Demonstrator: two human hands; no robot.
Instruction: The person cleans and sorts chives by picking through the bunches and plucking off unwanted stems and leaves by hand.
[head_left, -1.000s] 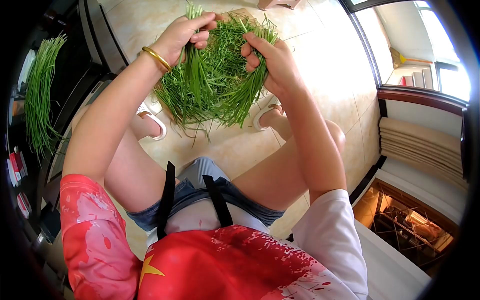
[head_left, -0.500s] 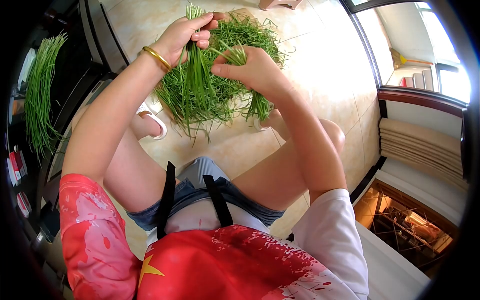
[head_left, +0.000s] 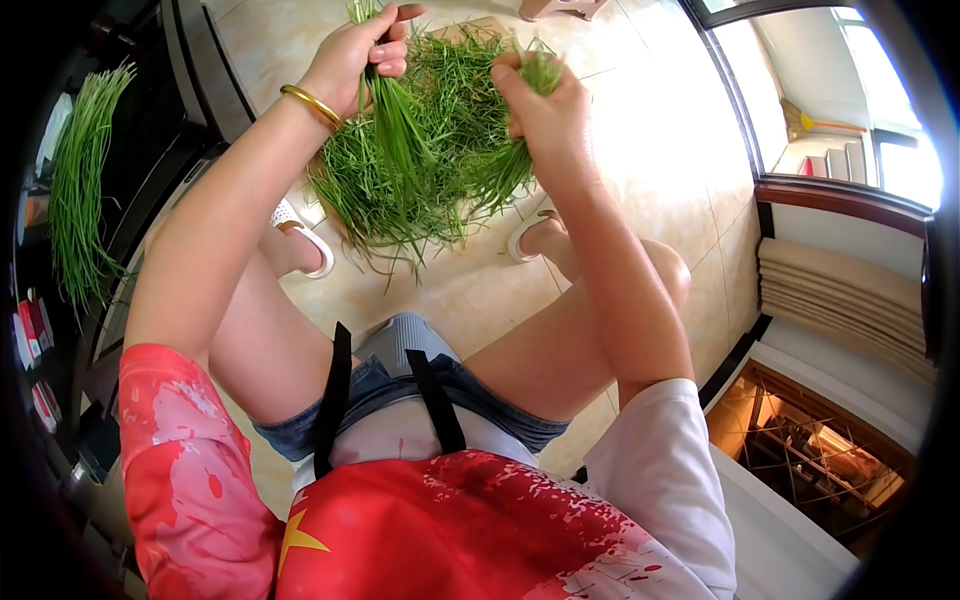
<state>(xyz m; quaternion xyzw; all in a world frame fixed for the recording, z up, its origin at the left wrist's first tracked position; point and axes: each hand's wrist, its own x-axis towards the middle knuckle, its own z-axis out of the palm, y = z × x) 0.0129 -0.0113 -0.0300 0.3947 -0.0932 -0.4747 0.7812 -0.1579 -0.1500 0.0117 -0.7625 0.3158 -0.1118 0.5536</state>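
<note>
My left hand [head_left: 350,58], with a gold bangle at the wrist, is closed round a bunch of long green stalks [head_left: 400,135] whose leafy ends hang down. To the right, my right hand [head_left: 553,115] grips a second green bunch [head_left: 500,175], its pale ends showing above the fingers. Beneath both hands, a wide loose heap of the same green stalks [head_left: 455,90] lies on the floor between my feet. The heap partly hides what it rests on.
Another long bundle of green stalks [head_left: 85,180] lies on the dark furniture [head_left: 150,250] at the left. A pinkish stool [head_left: 562,8] shows at the top edge. My white shoes [head_left: 318,252] stand near the heap. A glass door frame [head_left: 730,90] is at the right.
My right hand first moved left toward my left hand, then back right with its bunch. My left hand has shifted slightly up and left, still holding its bunch.
</note>
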